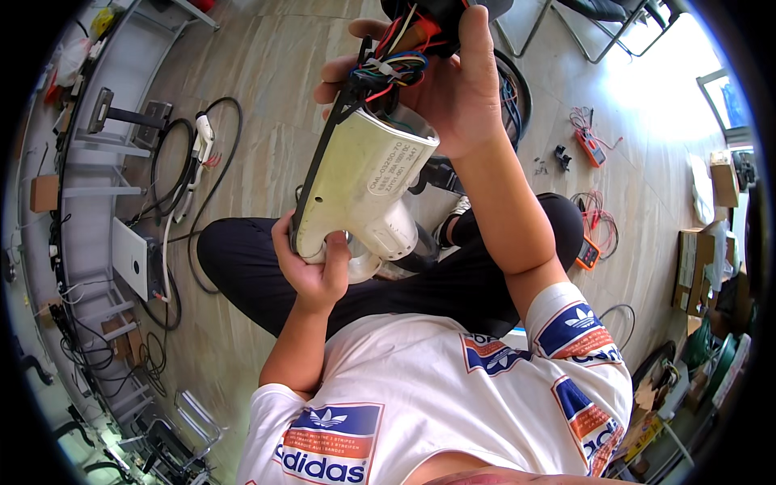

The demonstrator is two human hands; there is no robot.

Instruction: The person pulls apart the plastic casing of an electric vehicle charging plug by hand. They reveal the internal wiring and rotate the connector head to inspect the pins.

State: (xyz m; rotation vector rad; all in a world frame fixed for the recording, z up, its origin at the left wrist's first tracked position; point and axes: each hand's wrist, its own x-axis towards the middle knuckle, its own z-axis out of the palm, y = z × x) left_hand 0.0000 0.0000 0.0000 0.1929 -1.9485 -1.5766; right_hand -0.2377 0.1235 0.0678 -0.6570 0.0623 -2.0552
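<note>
A white charging-connector housing (364, 174) is held above the lap, its long axis slanting from lower left to upper right, the open, wired end pointing away from the body; the left hand (314, 273) grips its near end; the right hand (462, 105) curls behind the coloured wire bundle (396, 66) at the far end, its palm partly hidden; a cardboard carton (689, 279) stands far right, contents hard to make out; a black part (444, 14) past the wires is cut off by the upper edge.

Open floor (271, 129) left of the white casing (343, 174), black cable (240, 128) blocking farther left, crossed legs (242, 246) blocking near side, meters (592, 148) on right
</note>
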